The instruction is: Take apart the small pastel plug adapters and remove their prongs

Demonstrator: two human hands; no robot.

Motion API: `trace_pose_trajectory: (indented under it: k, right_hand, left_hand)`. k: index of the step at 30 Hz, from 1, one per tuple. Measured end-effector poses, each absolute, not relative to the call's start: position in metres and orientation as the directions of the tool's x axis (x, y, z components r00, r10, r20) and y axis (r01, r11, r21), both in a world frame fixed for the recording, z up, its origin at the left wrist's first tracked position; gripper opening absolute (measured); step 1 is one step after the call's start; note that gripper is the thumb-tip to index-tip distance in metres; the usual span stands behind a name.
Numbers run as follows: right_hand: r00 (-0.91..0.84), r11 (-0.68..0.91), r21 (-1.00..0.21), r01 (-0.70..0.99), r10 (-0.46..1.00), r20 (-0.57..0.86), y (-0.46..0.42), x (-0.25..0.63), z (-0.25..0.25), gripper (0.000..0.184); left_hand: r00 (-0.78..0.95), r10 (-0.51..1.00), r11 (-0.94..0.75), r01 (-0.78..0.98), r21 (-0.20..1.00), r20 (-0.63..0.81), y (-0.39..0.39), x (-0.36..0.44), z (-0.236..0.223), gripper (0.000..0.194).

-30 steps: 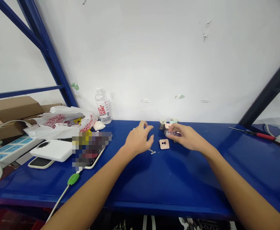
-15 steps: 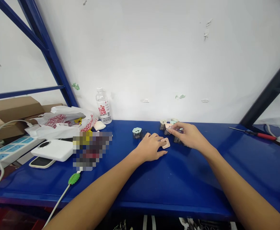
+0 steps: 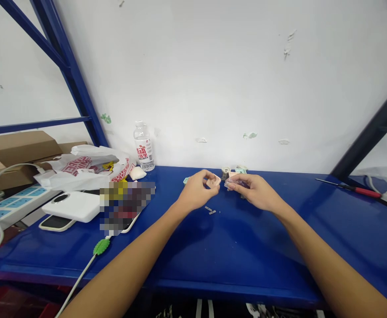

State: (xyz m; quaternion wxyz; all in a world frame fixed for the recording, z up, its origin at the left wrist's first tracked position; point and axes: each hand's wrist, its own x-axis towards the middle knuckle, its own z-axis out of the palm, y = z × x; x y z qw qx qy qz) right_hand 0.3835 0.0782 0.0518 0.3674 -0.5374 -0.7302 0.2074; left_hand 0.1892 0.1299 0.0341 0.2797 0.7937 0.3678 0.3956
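Change: Your left hand [image 3: 198,191] has lifted the pink plate [image 3: 214,179] off the tabletop [image 3: 263,251]; half a second ago it lay flat under your fingers. Your hands have come closer together, and the metal bits [image 3: 210,210] show again below them. The teal cap [image 3: 186,180] now sits mostly hidden behind your left hand.

Direction: You hold the pink plate tilted, with one corner toward your right hand [image 3: 258,192]. It looks squarish, so it has no clear long axis. The clear piece [image 3: 236,183] lies roughly crosswise, with its end pointing toward your left hand. Its exact shape is hard to tell behind your fingers.

Position: The pink plate is at your left fingertips and the clear piece is at your right fingertips, both above the tabletop.

Hands: They are just apart, not touching, and each pinches its own piece.

Around: Two small parts [image 3: 233,171] stand just beyond your hands, near the wall. A water bottle [image 3: 143,148] is to your left, and a red-handled screwdriver [image 3: 349,188] lies far to your right.
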Motion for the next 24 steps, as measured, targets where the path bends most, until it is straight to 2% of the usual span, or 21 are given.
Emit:
trace_pose_trajectory:
  k: [2, 5, 9, 16, 24]
  right_hand:
    - [-0.157, 0.340, -0.745, 0.574, 0.938, 0.307, 0.077, 0.380, 0.051, 0.033]
    - [-0.195, 0.353, -0.783, 0.512, 0.936, 0.295, 0.076, 0.375, 0.049, 0.029]
    - [-0.268, 0.382, -0.790, 0.480, 0.921, 0.283, 0.074, 0.371, 0.048, 0.026]
    - [-0.277, 0.400, -0.797, 0.453, 0.912, 0.301, 0.072, 0.366, 0.047, 0.027]
    - [-0.275, 0.400, -0.808, 0.433, 0.912, 0.304, 0.068, 0.362, 0.050, 0.031]
  left_hand:
    - [0.415, 0.839, -0.458, 0.188, 0.869, 0.353, 0.127, 0.186, 0.041, 0.037]
    - [0.505, 0.806, -0.387, 0.052, 0.921, 0.310, 0.120, 0.183, 0.048, 0.044]
    - [0.539, 0.740, -0.528, 0.094, 0.844, 0.403, 0.113, 0.182, 0.051, 0.039]
    - [0.463, 0.718, -0.683, 0.325, 0.654, 0.520, 0.112, 0.183, 0.047, 0.040]
    - [0.458, 0.691, -0.715, 0.318, 0.623, 0.560, 0.112, 0.183, 0.047, 0.031]
